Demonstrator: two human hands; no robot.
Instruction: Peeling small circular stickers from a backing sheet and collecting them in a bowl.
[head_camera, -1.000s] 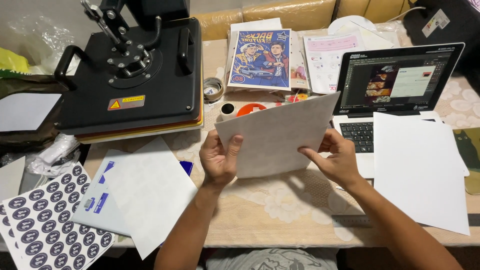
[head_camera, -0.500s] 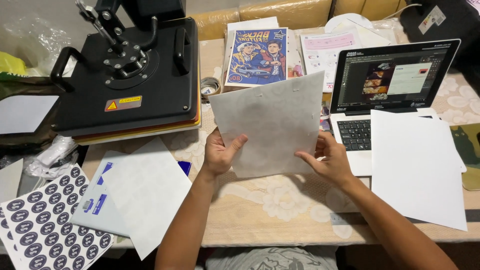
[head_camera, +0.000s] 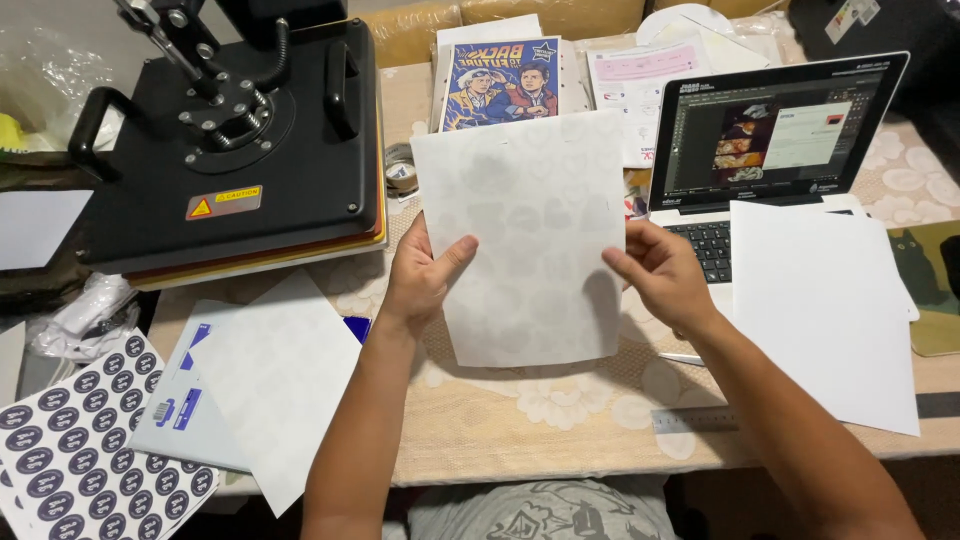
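The person is lifting the thin white translucent sheet (head_camera: 520, 235) from tilted to upright, square to the camera above the worktop (head_camera: 520, 420). Left hand (head_camera: 420, 275) and right hand (head_camera: 660, 275) are each pinching a side edge, faint shapes now showing through.

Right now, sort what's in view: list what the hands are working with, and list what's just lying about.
In hand:
- sheet, held up by both edges
- left hand
- right hand

Lying about:
- heat press
- laptop
- poster
- blank paper
- sticker sheet
- ruler
- tape roll
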